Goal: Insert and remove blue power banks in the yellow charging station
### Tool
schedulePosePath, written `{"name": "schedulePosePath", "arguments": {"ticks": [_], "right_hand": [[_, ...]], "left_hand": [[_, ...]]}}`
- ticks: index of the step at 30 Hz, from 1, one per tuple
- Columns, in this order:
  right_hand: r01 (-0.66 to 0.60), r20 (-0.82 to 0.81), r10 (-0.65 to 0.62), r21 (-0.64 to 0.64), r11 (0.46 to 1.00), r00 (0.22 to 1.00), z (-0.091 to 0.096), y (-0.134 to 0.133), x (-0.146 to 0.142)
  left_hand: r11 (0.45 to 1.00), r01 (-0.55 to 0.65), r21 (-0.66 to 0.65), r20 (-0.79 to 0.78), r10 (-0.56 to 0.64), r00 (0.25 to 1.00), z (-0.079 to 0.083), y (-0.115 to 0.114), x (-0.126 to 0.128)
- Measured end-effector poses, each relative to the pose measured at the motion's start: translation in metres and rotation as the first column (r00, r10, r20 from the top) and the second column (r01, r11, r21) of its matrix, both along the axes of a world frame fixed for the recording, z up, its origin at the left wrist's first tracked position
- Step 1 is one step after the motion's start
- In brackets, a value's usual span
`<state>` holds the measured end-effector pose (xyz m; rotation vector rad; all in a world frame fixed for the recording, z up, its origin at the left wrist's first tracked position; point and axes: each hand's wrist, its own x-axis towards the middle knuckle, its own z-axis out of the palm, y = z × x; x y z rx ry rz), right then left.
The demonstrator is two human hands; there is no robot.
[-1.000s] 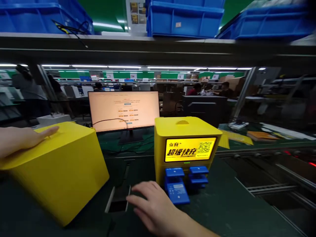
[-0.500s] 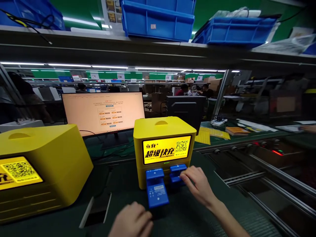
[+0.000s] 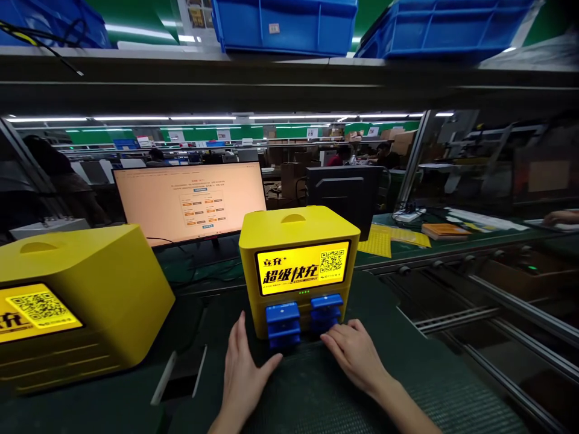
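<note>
A yellow charging cabinet (image 3: 298,224) with a lit sign stands in front of me on the dark green work surface. Blue power banks sit in its front slots: a left stack (image 3: 283,325) and a right stack (image 3: 325,308), each jutting out a little. My left hand (image 3: 246,367) is open, thumb and fingers spread, just in front of and left of the left stack, apparently not touching it. My right hand (image 3: 355,352) has its fingers bent together against the lower power bank on the right; the fingertips are partly hidden.
On the left stands a second yellow cabinet (image 3: 104,277). Behind are a lit monitor (image 3: 194,202) and a black monitor (image 3: 341,196) seen from the back. Blue bins (image 3: 284,27) rest on the overhead shelf (image 3: 181,69). Metal rails (image 3: 511,301) run along the right.
The lower left power bank, which stuck far out, now sits much deeper in the cabinet. My left hand has risen and spread open beside it; my right hand has dropped lower on the right stack.
</note>
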<state>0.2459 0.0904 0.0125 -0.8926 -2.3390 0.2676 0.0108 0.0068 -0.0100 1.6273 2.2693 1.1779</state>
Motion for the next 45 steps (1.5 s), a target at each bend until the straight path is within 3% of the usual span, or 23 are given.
{"name": "schedulePosePath", "arguments": {"ticks": [5, 12, 14, 17, 18, 22, 25, 28, 32, 35, 40, 45], "right_hand": [[-0.03, -0.014, 0.03, -0.037, 0.999, 0.999, -0.009, -0.001, -0.004], [-0.057, -0.322, 0.009, -0.138, 0.989, 0.947, -0.016, 0.003, -0.001], [0.049, -0.484, -0.124, -0.165, 0.985, 0.866, -0.017, 0.01, 0.002], [0.217, -0.655, -0.354, -0.284, 0.934, 0.668, -0.016, 0.024, 0.004], [0.196, -0.661, -0.382, -0.34, 0.92, 0.646, -0.015, 0.029, 0.003], [-0.084, -0.692, -0.368, -0.526, 0.846, 0.621, -0.011, 0.045, -0.005], [-0.152, -0.708, -0.39, -0.571, 0.807, 0.589, -0.01, 0.047, -0.009], [-0.137, -0.695, -0.395, -0.576, 0.806, 0.6, -0.011, 0.045, -0.007], [-0.181, -0.669, -0.315, -0.562, 0.807, 0.673, -0.016, 0.048, -0.001], [-0.038, -0.619, -0.346, -0.52, 0.853, 0.705, -0.024, 0.051, 0.002], [0.014, -0.506, -0.254, -0.429, 0.903, 0.824, -0.041, 0.057, 0.008], [0.063, -0.438, -0.33, -0.522, 0.851, 0.836, -0.05, 0.057, 0.008]], "left_hand": [[0.998, 0.069, -0.004, 0.209, -0.067, 0.976, -0.01, 0.029, -0.002], [0.983, 0.012, 0.182, 0.45, -0.094, 0.888, 0.008, 0.035, 0.009], [0.978, 0.002, 0.208, 0.489, -0.106, 0.866, 0.015, 0.038, 0.011], [0.978, -0.045, 0.204, 0.566, -0.08, 0.821, 0.025, 0.041, 0.013], [0.979, -0.048, 0.198, 0.579, -0.078, 0.812, 0.029, 0.042, 0.014], [0.98, -0.05, 0.193, 0.535, -0.063, 0.842, 0.037, 0.041, 0.019], [0.981, -0.083, 0.176, 0.514, -0.02, 0.857, 0.038, 0.042, 0.021], [0.982, -0.078, 0.171, 0.481, -0.014, 0.877, 0.036, 0.042, 0.018], [0.996, 0.006, 0.089, 0.36, -0.038, 0.932, 0.03, 0.038, 0.01], [1.0, -0.011, 0.026, 0.29, 0.003, 0.957, 0.023, 0.035, 0.005], [0.999, 0.038, -0.019, 0.172, -0.034, 0.984, 0.011, 0.032, -0.002], [0.999, -0.003, -0.035, 0.122, 0.007, 0.992, 0.008, 0.031, 0.004]]}}
